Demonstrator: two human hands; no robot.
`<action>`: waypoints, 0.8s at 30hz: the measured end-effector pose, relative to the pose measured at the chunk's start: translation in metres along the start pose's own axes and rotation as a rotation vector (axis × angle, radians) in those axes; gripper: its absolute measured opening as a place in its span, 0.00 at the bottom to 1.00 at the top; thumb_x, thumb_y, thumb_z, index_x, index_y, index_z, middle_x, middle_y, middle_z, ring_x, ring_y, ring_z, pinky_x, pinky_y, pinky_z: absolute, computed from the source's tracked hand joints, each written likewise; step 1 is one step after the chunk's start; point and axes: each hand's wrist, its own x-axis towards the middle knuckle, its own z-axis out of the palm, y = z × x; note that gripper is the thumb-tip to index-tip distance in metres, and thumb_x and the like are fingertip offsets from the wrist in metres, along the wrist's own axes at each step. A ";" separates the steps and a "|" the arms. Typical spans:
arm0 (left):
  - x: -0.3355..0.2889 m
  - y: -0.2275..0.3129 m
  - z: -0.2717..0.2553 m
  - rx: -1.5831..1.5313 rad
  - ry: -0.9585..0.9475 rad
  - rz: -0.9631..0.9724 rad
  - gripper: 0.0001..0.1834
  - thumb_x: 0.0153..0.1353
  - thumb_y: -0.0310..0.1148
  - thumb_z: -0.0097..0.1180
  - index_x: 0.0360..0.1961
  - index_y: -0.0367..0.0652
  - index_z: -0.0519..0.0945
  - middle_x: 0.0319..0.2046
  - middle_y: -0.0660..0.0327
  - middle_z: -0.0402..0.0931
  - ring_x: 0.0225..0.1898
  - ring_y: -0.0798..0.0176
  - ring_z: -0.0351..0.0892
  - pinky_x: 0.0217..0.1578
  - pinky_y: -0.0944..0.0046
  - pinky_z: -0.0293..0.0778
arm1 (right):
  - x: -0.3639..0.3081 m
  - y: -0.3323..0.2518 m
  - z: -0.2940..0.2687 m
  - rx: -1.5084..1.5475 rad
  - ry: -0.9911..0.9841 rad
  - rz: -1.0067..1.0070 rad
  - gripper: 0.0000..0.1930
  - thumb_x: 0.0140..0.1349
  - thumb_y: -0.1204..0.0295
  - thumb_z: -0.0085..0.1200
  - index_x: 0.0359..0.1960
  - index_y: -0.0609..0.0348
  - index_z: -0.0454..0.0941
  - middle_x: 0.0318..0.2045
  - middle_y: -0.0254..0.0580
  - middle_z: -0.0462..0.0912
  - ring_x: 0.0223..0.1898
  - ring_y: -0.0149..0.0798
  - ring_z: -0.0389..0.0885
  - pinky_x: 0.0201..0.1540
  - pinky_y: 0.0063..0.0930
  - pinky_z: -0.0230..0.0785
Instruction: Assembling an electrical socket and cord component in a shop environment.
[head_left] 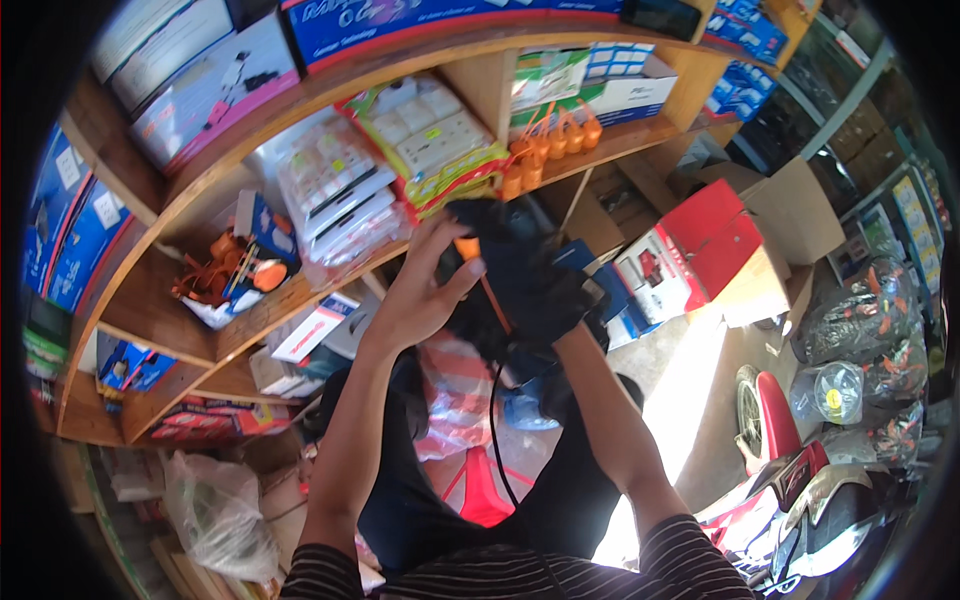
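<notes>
My left hand (418, 300) is bare, its fingers curled against the upper left of a black glove (545, 285) and its thumb held a little apart. The glove seems to cover my right hand to the wrist; its fingers are hidden in black and blurred. A small orange patch (466, 246) shows between my left finger and thumb, with a thin orange strip (496, 306) below it. Beneath the hands a black cord (494, 430) hangs down between my knees. What else lies within the dark mass cannot be made out.
Wooden shelves (225, 345) curve round the front and left, holding packaged sockets (430, 130) and orange items (560, 135). At right are an open red-and-white box (690, 250), a red motorbike (790, 480) and bagged goods (860, 320). A red stool (482, 490) shows between my legs.
</notes>
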 end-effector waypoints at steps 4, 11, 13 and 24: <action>0.001 0.003 0.010 -0.205 0.157 0.034 0.22 0.64 0.29 0.62 0.57 0.39 0.69 0.62 0.53 0.65 0.69 0.57 0.61 0.62 0.63 0.64 | 0.010 -0.002 0.013 -0.066 0.040 -0.026 0.29 0.65 0.70 0.52 0.69 0.57 0.64 0.53 0.51 0.78 0.52 0.52 0.79 0.54 0.38 0.71; 0.005 0.000 0.021 -0.407 0.160 -0.196 0.18 0.70 0.32 0.56 0.57 0.40 0.71 0.48 0.62 0.77 0.46 0.69 0.78 0.48 0.68 0.73 | 0.008 0.000 0.017 -0.104 0.217 -0.082 0.29 0.65 0.72 0.51 0.69 0.55 0.63 0.57 0.52 0.76 0.52 0.51 0.79 0.53 0.37 0.71; 0.005 0.000 0.023 -0.497 0.141 -0.213 0.18 0.71 0.34 0.54 0.58 0.39 0.71 0.48 0.61 0.78 0.46 0.69 0.78 0.48 0.69 0.73 | 0.009 -0.004 0.015 -0.088 0.198 -0.068 0.29 0.65 0.73 0.50 0.69 0.55 0.63 0.58 0.52 0.76 0.52 0.51 0.79 0.54 0.37 0.71; 0.002 0.016 0.019 -0.054 0.187 -0.096 0.24 0.57 0.34 0.69 0.55 0.42 0.80 0.50 0.57 0.66 0.53 0.56 0.71 0.51 0.59 0.70 | 0.002 -0.008 0.017 0.073 0.109 0.068 0.31 0.62 0.78 0.51 0.69 0.55 0.63 0.59 0.50 0.75 0.53 0.48 0.78 0.53 0.36 0.71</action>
